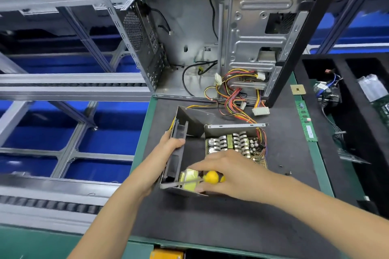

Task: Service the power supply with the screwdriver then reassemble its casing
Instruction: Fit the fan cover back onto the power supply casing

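An opened grey metal power supply (233,145) sits on a dark foam mat (210,216) that covers the green workbench (320,166). Its base tray holds a circuit board crowded with silver heat sinks, capacitors and a yellow-taped transformer (189,177) at the near left corner. A bundle of red, yellow, orange and black wires (235,99) runs from the tray's far right corner into the open silver steel computer case (210,33) standing at the far side of the mat, ending in white plastic connectors (260,110).

The grey sheet-metal casing cover with a black fan (179,147) stands tilted on edge against the left side of the tray. The left hand (168,145) is clamped on this cover, thumb over its upper edge and the remaining fingers behind it.

The right hand (233,172) reaches over the near part of the tray, curled around a screwdriver with a yellow and black handle (212,177). Its silver shaft points left, lying across the transformer towards the near left corner of the casing.

On the right edge of the bench lie a green memory stick (305,122) and a small square processor chip (297,90). Further right, black foam trays (357,111) hold cabled parts.
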`<state>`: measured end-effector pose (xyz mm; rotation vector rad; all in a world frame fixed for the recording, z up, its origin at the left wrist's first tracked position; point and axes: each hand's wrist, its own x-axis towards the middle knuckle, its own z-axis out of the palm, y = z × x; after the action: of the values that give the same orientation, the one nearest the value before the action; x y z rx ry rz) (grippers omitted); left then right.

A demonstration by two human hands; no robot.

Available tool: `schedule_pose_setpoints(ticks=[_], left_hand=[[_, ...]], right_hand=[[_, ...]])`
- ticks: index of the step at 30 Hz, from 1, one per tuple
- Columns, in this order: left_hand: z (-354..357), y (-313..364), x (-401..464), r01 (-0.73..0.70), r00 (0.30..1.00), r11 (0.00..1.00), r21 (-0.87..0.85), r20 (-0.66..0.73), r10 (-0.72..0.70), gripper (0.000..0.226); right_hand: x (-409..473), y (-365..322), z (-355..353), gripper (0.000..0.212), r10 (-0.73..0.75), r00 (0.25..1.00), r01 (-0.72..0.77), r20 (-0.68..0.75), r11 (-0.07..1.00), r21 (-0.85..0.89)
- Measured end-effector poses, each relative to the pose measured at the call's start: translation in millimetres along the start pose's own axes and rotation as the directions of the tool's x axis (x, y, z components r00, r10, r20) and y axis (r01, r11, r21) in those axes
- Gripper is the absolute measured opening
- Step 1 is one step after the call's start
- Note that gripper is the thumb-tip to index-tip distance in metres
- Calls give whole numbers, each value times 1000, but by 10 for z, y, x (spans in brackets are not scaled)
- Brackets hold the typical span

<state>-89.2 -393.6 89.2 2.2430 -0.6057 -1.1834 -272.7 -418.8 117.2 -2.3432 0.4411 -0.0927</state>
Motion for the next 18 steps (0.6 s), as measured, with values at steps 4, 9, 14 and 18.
schedule_pose_setpoints(ticks=[4,9,14,18], left_hand=[[46,95,-4,63,997,998,-6,-34,-63,45],[1,59,-146,2,999,999,-38,45,0,46],[-53,4,-313,-62,990,994,-92,117,73,56],[-43,24,-339,-95,986,992,-78,130,105,63]], right_hand=[[-30,47,-95,40,-127,991,130,37,986,-100],[-47,110,-165,37,-207,973,224,99,951,-213],[-37,332,-256,35,-158,976,198,153,934,-299],[-25,524,-246,40,-57,992,80,116,977,-199]])
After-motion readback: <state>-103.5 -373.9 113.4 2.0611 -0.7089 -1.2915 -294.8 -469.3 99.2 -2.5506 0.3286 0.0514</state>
